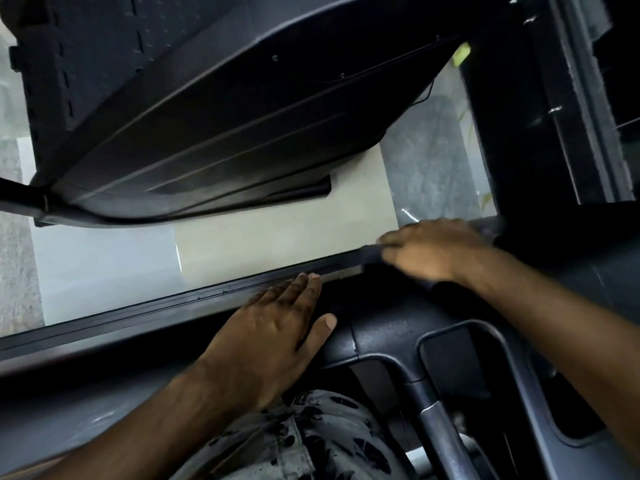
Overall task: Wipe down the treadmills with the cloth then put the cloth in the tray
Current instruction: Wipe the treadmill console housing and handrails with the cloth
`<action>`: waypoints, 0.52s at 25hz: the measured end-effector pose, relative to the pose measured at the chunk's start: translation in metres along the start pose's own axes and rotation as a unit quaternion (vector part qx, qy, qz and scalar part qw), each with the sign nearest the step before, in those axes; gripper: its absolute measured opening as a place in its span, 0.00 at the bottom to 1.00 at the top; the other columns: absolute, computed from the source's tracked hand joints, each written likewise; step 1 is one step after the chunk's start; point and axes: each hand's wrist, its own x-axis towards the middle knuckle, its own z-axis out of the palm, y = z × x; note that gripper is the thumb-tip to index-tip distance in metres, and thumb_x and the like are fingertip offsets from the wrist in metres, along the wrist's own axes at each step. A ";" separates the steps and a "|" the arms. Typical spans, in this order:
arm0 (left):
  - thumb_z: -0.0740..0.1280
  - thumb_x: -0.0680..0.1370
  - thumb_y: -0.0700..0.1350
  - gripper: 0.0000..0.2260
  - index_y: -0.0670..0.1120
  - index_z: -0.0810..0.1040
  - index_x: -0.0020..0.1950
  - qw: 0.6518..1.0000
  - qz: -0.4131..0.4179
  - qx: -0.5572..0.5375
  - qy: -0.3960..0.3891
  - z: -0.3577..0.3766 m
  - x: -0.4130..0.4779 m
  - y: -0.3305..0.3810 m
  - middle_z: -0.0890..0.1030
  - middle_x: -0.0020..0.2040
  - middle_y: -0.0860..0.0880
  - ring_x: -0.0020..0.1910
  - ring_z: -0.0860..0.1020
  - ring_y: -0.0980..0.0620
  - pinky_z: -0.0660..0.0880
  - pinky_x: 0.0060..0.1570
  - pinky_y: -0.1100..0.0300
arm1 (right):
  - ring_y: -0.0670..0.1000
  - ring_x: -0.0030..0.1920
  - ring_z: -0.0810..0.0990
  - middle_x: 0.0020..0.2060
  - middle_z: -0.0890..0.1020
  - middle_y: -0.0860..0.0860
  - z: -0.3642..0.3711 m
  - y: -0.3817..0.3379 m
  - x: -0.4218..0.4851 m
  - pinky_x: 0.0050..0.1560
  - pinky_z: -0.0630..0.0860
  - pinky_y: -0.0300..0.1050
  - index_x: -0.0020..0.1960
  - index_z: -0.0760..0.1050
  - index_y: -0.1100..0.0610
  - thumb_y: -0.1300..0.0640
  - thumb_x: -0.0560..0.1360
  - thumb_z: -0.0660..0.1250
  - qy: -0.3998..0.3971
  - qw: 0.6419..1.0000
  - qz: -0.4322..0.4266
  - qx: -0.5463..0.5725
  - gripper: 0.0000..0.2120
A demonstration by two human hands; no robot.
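Observation:
I look down over the dark grey treadmill console [388,337] in front of me. My left hand [273,327] lies flat on its top edge, fingers straight and pointing toward the black rim strip [156,306]. Further right, my right hand [433,249] is blurred by motion and holds a dark cloth [369,254] against the same rim. Only the cloth's edge shows past the fingers. No tray is in view.
A second black treadmill [207,109] fills the upper frame beyond a strip of pale floor tiles [277,233]. A curved handle bar [436,414] runs down at lower right. A dark frame or upright [540,116] stands at the far right.

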 end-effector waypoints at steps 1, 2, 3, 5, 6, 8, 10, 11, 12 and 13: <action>0.31 0.72 0.67 0.38 0.52 0.42 0.80 1.000 0.004 0.003 0.006 0.001 0.003 0.002 0.49 0.80 0.53 0.78 0.48 0.58 0.43 0.73 0.65 | 0.52 0.71 0.70 0.74 0.70 0.42 0.009 -0.012 -0.008 0.70 0.64 0.55 0.71 0.66 0.35 0.39 0.80 0.52 0.007 0.998 -0.062 0.013 0.20; 0.31 0.73 0.67 0.38 0.51 0.43 0.80 1.000 0.007 0.003 0.012 0.001 0.007 0.005 0.50 0.80 0.52 0.78 0.49 0.57 0.43 0.73 0.65 | 0.51 0.70 0.70 0.73 0.70 0.40 0.015 -0.016 -0.008 0.69 0.65 0.55 0.70 0.66 0.33 0.41 0.80 0.53 0.011 0.994 -0.106 0.032 0.19; 0.33 0.75 0.67 0.36 0.51 0.43 0.80 1.000 0.010 0.003 0.014 0.001 0.010 0.007 0.51 0.80 0.52 0.78 0.49 0.57 0.44 0.73 0.65 | 0.51 0.69 0.71 0.72 0.71 0.40 0.015 -0.008 -0.003 0.67 0.66 0.54 0.68 0.67 0.33 0.40 0.78 0.54 -0.007 0.994 -0.103 0.045 0.19; 0.37 0.80 0.65 0.32 0.50 0.44 0.80 1.000 0.015 0.007 0.004 0.000 0.015 0.012 0.51 0.80 0.51 0.78 0.49 0.57 0.43 0.72 0.66 | 0.53 0.65 0.73 0.68 0.75 0.44 -0.003 0.017 0.011 0.66 0.67 0.54 0.60 0.74 0.35 0.35 0.71 0.50 -0.049 0.998 0.007 0.037 0.23; 0.38 0.80 0.64 0.31 0.50 0.44 0.80 1.000 0.021 0.007 0.003 0.000 0.017 0.014 0.51 0.80 0.51 0.78 0.48 0.57 0.43 0.72 0.65 | 0.55 0.65 0.74 0.68 0.76 0.45 -0.007 0.029 0.018 0.66 0.67 0.56 0.57 0.76 0.36 0.32 0.67 0.48 -0.033 0.998 0.050 0.030 0.27; 0.34 0.76 0.66 0.35 0.50 0.45 0.80 0.999 0.032 0.005 0.012 0.001 0.020 0.016 0.51 0.80 0.51 0.78 0.49 0.57 0.43 0.72 0.66 | 0.55 0.68 0.72 0.71 0.73 0.44 -0.001 0.024 0.013 0.67 0.66 0.57 0.63 0.73 0.34 0.32 0.71 0.49 -0.049 0.999 0.002 0.019 0.26; 0.32 0.73 0.66 0.38 0.51 0.45 0.80 0.999 0.034 0.005 0.009 0.002 0.023 0.017 0.52 0.80 0.51 0.78 0.48 0.57 0.41 0.70 0.67 | 0.51 0.70 0.70 0.72 0.71 0.40 0.007 0.017 0.008 0.68 0.65 0.53 0.68 0.69 0.33 0.36 0.77 0.53 -0.052 0.996 -0.059 0.035 0.21; 0.33 0.75 0.66 0.37 0.51 0.45 0.80 0.999 0.036 0.004 0.006 0.002 0.026 0.017 0.51 0.80 0.51 0.78 0.48 0.57 0.40 0.70 0.68 | 0.50 0.67 0.72 0.69 0.74 0.40 0.003 0.025 0.011 0.67 0.66 0.52 0.65 0.72 0.34 0.35 0.74 0.53 -0.062 0.996 -0.048 0.046 0.22; 0.34 0.76 0.66 0.35 0.51 0.44 0.80 0.999 0.035 0.000 -0.002 0.002 0.027 0.019 0.51 0.80 0.52 0.78 0.48 0.58 0.40 0.70 0.68 | 0.50 0.63 0.74 0.65 0.77 0.41 -0.006 0.037 0.013 0.65 0.67 0.51 0.60 0.75 0.37 0.33 0.71 0.52 -0.078 0.996 -0.005 0.050 0.24; 0.36 0.77 0.67 0.35 0.51 0.44 0.80 0.999 0.034 -0.005 -0.009 0.001 0.029 0.020 0.51 0.80 0.52 0.78 0.48 0.58 0.40 0.70 0.68 | 0.51 0.61 0.75 0.61 0.80 0.42 -0.014 0.050 0.017 0.63 0.68 0.51 0.57 0.77 0.39 0.32 0.69 0.51 -0.077 0.995 0.047 0.046 0.25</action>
